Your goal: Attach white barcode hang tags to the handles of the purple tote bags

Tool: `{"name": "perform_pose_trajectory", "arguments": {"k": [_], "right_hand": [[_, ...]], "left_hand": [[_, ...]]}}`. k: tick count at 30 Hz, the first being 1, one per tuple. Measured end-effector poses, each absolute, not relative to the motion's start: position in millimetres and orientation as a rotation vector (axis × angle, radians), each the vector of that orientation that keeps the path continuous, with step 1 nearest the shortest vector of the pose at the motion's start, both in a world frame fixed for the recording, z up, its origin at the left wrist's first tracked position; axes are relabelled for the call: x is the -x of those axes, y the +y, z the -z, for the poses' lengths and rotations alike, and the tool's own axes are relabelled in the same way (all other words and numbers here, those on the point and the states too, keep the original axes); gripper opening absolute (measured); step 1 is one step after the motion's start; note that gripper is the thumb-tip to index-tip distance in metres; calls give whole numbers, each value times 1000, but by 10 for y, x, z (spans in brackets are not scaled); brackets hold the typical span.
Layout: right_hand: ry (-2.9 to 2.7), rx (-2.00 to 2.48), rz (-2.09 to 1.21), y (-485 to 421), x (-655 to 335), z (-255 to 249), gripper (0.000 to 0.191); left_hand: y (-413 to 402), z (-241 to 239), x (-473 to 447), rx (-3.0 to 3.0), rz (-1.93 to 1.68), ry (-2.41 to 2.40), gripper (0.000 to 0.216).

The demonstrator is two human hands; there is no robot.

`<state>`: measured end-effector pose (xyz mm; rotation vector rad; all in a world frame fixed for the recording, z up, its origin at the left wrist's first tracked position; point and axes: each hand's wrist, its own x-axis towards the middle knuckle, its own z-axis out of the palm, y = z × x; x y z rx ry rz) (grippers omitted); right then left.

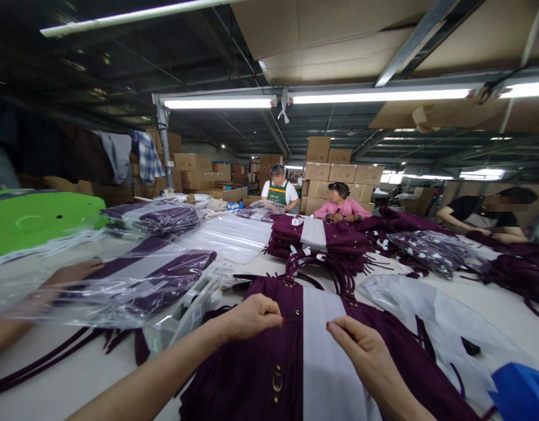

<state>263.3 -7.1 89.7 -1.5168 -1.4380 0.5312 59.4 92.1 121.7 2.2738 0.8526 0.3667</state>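
While both hands work at the near edge of the long pale work table (pixel 510 310), the left hand (pixel 252 317) sits curled into a loose fist, fingertips pinching the left edge of the white paper band (pixel 328 351) that runs down the middle of the dark purple suede-like handbag (pixel 256 368). Over on the other side, the right hand (pixel 361 348) is half closed, thumb and forefinger nipped together right on the band's right edge. That bag lies flat on the table directly under both hands, its looped handles (pixel 322 266) pointing away from the person, a small gold metal clasp (pixel 277 380) showing on its front.

Just left of the bag, a clear plastic tape dispenser (pixel 194 304) rests on the table, and beyond it lies a purple bag sealed in a clear plastic sleeve (pixel 164 280), with another person's hand (pixel 72 273) resting on the crinkled plastic. Further up the table, a stack of purple handbags (pixel 335 237) waits, and two people sit behind it against a wall of brown cardboard boxes (pixel 339 172). A blue plastic object (pixel 521 389) pokes in at bottom right.
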Motion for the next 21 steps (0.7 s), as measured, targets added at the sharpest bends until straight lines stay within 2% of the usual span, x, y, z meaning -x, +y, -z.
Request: {"name": "perform_pose_trajectory", "arguments": {"k": [5, 8, 12, 16, 21], "right_hand": [[-1463, 1555, -541, -78, -2728, -837, 38], [-1692, 1645, -576, -23, -2707, -899, 39], [-2045, 1639, -406, 104, -2522, -1068, 29], [-2030, 1682, -406, 341, -2302, -1148, 19], [-1923, 1932, -171, 723, -2369, -1155, 19]], "left_hand": [[939, -1036, -545, -2073, -456, 955, 23], [983, -1002, -546, -2096, -495, 1013, 20], [1024, -1067, -576, -2256, -413, 978, 20], [1099, -1155, -648, -2401, -366, 976, 19], [1447, -1197, -772, -2467, -330, 1091, 26]]}}
